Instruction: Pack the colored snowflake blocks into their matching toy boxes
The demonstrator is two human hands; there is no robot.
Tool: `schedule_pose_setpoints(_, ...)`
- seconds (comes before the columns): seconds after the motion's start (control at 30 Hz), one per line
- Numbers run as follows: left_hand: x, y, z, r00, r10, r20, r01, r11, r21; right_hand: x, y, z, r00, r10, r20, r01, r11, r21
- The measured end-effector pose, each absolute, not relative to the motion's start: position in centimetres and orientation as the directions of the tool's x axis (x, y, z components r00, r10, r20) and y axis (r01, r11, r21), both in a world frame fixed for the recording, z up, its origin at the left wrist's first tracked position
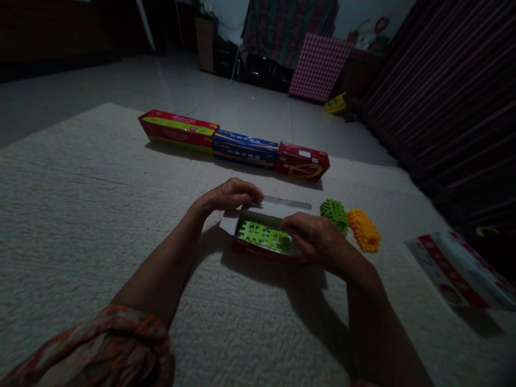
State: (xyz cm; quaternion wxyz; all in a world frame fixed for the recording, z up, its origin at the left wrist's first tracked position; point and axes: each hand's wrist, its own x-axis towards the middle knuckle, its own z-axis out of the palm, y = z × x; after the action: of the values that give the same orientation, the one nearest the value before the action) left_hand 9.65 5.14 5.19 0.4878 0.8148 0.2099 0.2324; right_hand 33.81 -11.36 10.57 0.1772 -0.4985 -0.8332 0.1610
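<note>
A small red cardboard box (pixel 258 252) stands open on the pale mat, its white lid raised at the back. Green plastic interlocking blocks (pixel 264 236) lie inside it. The fingers of my left hand (pixel 234 194) are curled over the lid's left part at the back. My right hand (pixel 316 236) is closed around the box's right end, with its fingertips at the opening beside the green blocks; the hand hides that corner. To its right lie a bundle of green blocks (pixel 335 215) and a bundle of orange blocks (pixel 364 231).
Beyond the hands, a red and yellow-green box (pixel 179 131), a blue box (pixel 245 149) and a dark red box (pixel 302 161) stand end to end. A white and red package (pixel 463 269) lies at the right. A dark curtain (pixel 447 80) hangs behind it.
</note>
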Motion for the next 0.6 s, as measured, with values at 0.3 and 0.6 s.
schedule_pose_setpoints(0.3, 9.6, 5.0, 5.3, 0.802, 0.57, 0.177, 0.12, -0.445, 0.888, 33.7, -12.4, 10.7, -0.536, 0.842, 0.056, 0.7, 0.481, -0.527)
schedule_pose_setpoints(0.6, 9.6, 5.3, 4.9, 0.803, 0.576, 0.151, 0.143, -0.432, 0.89, 33.6, -12.6, 10.9, -0.532, 0.846, -0.039, 0.701, 0.415, -0.58)
